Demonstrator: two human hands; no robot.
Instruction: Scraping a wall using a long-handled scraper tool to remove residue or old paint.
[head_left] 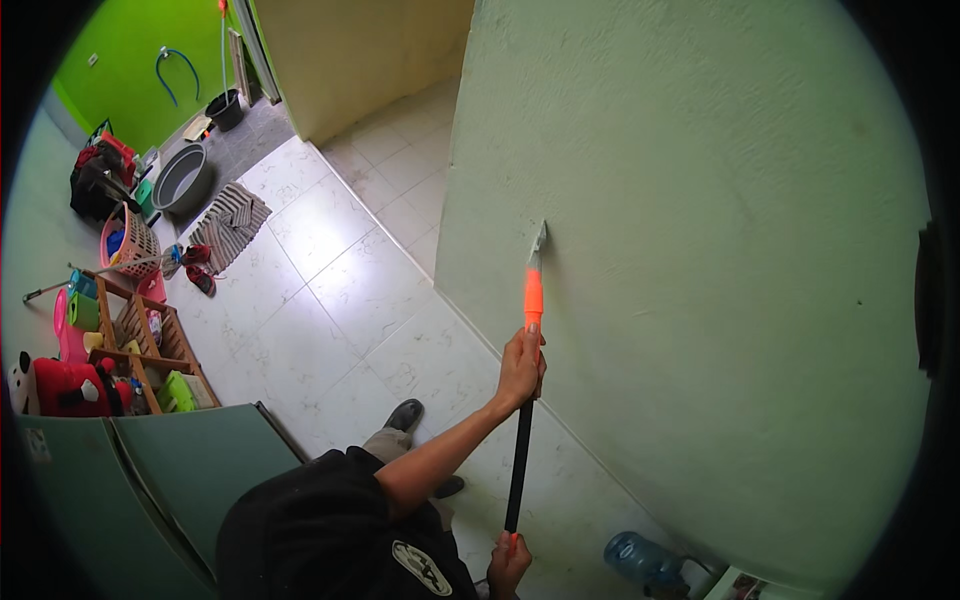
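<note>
A long black pole (520, 470) with an orange collar (534, 295) slants up in front of the pale green wall (700, 300). Its narrow, whitish pointed head (540, 243) appears to meet the wall; what kind of head it is cannot be made out. My left hand (520, 370) is wrapped around the pole just below the orange collar, arm stretched out. Lower down, near the bottom edge, my right hand (510, 565) grips the pole's bottom end, where a bit of orange shows.
Behind me at lower left stands a grey-green fridge (200, 465). A wooden shelf (170, 340), pink basket (130, 240), grey tub (183, 180) and striped mat (230, 220) line the left side. A blue water jug (640, 560) lies near the wall's foot.
</note>
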